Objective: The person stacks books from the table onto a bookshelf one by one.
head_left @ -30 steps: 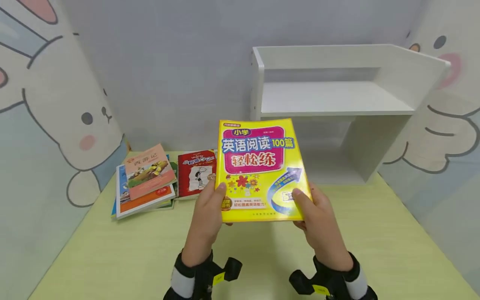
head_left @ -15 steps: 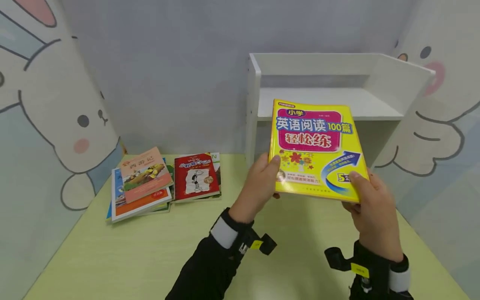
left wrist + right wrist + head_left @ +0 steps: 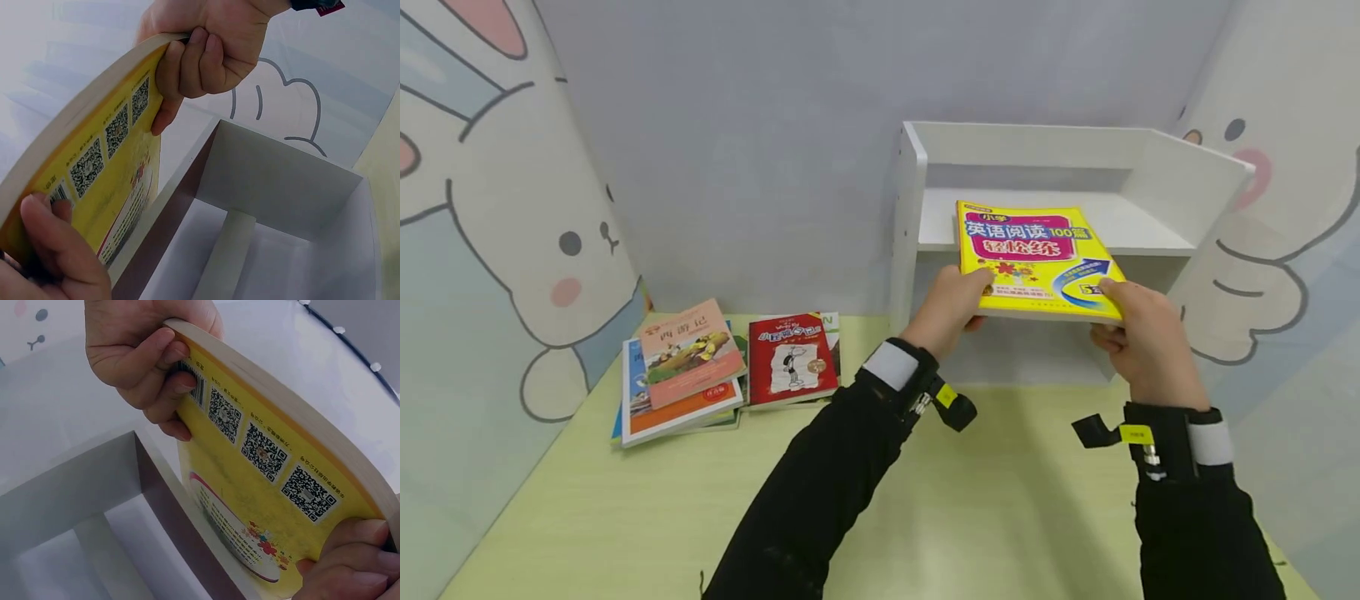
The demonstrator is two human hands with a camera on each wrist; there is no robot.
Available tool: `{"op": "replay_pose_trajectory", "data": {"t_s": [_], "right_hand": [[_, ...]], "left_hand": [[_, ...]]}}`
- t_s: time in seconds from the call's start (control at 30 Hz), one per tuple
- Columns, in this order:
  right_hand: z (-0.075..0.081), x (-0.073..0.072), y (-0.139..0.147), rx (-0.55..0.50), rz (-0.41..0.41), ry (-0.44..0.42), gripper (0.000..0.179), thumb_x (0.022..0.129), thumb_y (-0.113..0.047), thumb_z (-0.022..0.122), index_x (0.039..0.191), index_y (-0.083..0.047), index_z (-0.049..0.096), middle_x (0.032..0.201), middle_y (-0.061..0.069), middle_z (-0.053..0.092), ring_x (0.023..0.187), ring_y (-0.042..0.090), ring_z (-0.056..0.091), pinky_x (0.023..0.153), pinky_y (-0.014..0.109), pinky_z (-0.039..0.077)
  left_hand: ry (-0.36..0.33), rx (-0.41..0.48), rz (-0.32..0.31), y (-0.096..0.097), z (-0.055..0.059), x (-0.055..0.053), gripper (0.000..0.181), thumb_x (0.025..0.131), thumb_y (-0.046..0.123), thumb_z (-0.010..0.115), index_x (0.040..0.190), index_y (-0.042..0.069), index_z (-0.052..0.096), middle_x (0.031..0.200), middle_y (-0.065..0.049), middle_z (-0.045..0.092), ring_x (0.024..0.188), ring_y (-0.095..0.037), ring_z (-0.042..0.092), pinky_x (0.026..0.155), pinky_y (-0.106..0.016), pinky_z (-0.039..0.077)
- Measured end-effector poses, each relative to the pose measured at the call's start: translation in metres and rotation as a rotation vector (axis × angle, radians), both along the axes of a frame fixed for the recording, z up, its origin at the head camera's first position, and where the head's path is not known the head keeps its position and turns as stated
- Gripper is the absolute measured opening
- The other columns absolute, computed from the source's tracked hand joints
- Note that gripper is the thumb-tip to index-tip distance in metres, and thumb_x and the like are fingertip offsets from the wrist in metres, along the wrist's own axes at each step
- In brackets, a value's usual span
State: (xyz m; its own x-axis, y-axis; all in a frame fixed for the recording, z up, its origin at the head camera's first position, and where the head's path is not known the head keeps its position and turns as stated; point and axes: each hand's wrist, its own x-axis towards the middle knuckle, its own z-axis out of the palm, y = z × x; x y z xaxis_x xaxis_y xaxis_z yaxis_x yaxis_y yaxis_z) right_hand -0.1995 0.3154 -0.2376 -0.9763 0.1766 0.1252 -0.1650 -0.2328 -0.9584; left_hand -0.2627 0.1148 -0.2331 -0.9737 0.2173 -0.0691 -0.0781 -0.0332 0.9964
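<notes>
Both hands grip the near edge of a yellow workbook (image 3: 1037, 258), thumbs on the cover, fingers curled beneath: the left hand (image 3: 951, 304) at one corner, the right hand (image 3: 1138, 337) at the other. The book hangs nearly flat at the front of the white shelf (image 3: 1180, 162). Its cover reads "小学 英语阅读100篇 轻松练"; QR codes (image 3: 262, 450) show underneath, smaller print unreadable.

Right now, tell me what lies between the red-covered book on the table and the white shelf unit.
In the head view, only bare pale-green tabletop separates the red-covered book from the white shelf unit; nothing stands there.
</notes>
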Motion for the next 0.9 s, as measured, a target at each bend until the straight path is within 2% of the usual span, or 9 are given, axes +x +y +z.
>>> {"op": "replay_pose_trajectory", "data": {"t_s": [0.1,0.2,0.3,0.4,0.67,0.9], "right_hand": [[0.001,-0.010,0.006,0.029,-0.008,-0.051,0.030,0.097,-0.029,0.059,0.114,-0.004,0.055,0.082,0.001,0.064,0.043,0.013,0.029,0.046,0.024,0.017],[0.003,-0.020,0.011,0.081,-0.010,-0.098,0.045,0.098,-0.034,0.057,0.127,-0.001,0.045,0.082,-0.002,0.061,0.045,0.011,0.030,0.048,0.023,0.020],[0.008,-0.031,0.018,0.056,0.012,-0.144,0.056,0.098,-0.034,0.057,0.137,0.000,0.036,0.082,-0.002,0.061,0.046,0.011,0.030,0.049,0.024,0.019],[0.015,-0.043,0.024,0.039,0.025,-0.201,0.060,0.098,-0.034,0.057,0.142,-0.002,0.031,0.084,-0.002,0.062,0.046,0.010,0.031,0.048,0.022,0.022],[0.029,-0.069,0.040,0.072,0.058,-0.354,0.044,0.100,-0.034,0.053,0.134,-0.010,0.039,0.082,-0.004,0.061,0.047,0.009,0.033,0.049,0.021,0.025],[0.034,-0.080,0.044,0.133,0.028,-0.393,0.054,0.097,-0.035,0.056,0.139,-0.009,0.036,0.081,-0.004,0.061,0.049,0.009,0.034,0.050,0.021,0.025]], "left_hand": [[-0.070,0.028,0.029,0.008,-0.001,-0.009,0.022,0.094,0.022,0.059,0.111,0.007,0.058,0.087,-0.003,0.063,0.069,-0.016,0.055,0.059,-0.025,0.045],[-0.119,0.078,0.055,0.015,-0.002,-0.017,0.025,0.094,0.024,0.061,0.112,0.006,0.060,0.084,-0.003,0.064,0.064,-0.016,0.055,0.055,-0.022,0.044],[-0.140,0.134,0.078,0.022,-0.001,-0.024,0.027,0.095,0.026,0.061,0.110,0.005,0.063,0.080,-0.003,0.065,0.057,-0.015,0.053,0.050,-0.020,0.043],[-0.137,0.157,0.088,0.027,0.000,-0.026,0.025,0.093,0.026,0.061,0.105,0.004,0.064,0.076,-0.005,0.065,0.051,-0.013,0.050,0.050,-0.021,0.044],[-0.137,0.142,0.078,0.036,-0.001,-0.031,0.021,0.092,0.024,0.061,0.085,0.005,0.063,0.061,-0.002,0.058,0.045,-0.009,0.044,0.047,-0.019,0.043],[-0.141,0.082,0.120,0.045,0.002,-0.038,0.025,0.094,0.028,0.059,0.085,0.006,0.063,0.059,-0.001,0.060,0.044,-0.009,0.045,0.047,-0.019,0.044]]}}
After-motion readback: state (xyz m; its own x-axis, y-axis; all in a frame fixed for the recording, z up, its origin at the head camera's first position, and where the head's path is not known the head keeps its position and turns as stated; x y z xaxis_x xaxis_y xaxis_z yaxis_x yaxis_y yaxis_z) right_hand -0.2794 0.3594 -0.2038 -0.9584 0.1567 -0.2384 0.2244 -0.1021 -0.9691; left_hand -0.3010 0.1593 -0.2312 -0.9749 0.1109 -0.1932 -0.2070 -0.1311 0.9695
